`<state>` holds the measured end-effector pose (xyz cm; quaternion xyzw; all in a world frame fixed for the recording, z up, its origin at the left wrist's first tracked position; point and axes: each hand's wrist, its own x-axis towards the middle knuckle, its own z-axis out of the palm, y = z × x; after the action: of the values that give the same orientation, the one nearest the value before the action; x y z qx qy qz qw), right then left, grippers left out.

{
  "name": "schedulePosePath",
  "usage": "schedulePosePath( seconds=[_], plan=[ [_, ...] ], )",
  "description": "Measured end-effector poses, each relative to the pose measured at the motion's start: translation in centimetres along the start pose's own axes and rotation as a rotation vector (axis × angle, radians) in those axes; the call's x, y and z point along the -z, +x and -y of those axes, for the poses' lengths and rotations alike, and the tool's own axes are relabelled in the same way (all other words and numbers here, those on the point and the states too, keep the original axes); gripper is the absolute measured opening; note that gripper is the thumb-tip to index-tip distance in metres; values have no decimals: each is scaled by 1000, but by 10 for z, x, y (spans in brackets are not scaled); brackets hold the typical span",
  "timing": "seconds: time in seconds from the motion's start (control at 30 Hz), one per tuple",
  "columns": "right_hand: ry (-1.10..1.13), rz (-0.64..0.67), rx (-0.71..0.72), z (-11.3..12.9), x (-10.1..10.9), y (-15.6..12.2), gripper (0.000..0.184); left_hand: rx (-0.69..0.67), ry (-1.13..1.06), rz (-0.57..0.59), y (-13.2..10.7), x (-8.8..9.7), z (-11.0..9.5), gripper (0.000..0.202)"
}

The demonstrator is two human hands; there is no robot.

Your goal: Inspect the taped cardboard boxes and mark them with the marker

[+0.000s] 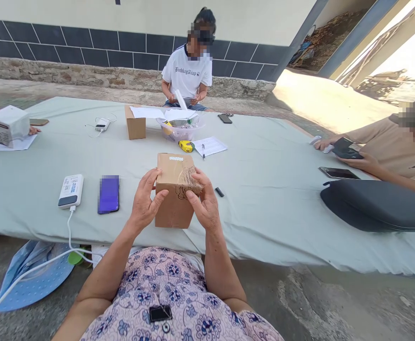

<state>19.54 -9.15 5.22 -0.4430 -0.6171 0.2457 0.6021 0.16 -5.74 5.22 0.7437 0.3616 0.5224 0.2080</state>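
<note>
A brown cardboard box [174, 189] stands on the pale green table cover [264, 189] right in front of me. My left hand [144, 201] grips its left side, fingers curled over the top edge. My right hand [203, 201] holds the right side, with the fingers pinching a crumpled strip of clear tape [189, 182] on the box's top right corner. A small white label sits on the top of the box.
A white power bank [71, 191] with a cable and a purple phone [108, 193] lie left of the box. A small dark object [219, 192] lies to its right, a grey cushion [374, 204] farther right. Another brown box [135, 124], a plastic tub [181, 129], a yellow tape measure [186, 146] and papers lie beyond. Other people sit around the table.
</note>
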Motion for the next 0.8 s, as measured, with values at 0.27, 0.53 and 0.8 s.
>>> schedulePosePath(
  seconds=[0.27, 0.53, 0.8],
  plan=[
    [-54, 15, 16, -21, -10, 11, 37, 34, -89, 7, 4, -6, 34, 58],
    [-92, 18, -2, -27, -13, 16, 34, 97, -179, -6, 4, -14, 48, 59],
    [-151, 54, -10, -25, -9, 16, 34, 93, -148, 4, 4, -15, 47, 58]
  ],
)
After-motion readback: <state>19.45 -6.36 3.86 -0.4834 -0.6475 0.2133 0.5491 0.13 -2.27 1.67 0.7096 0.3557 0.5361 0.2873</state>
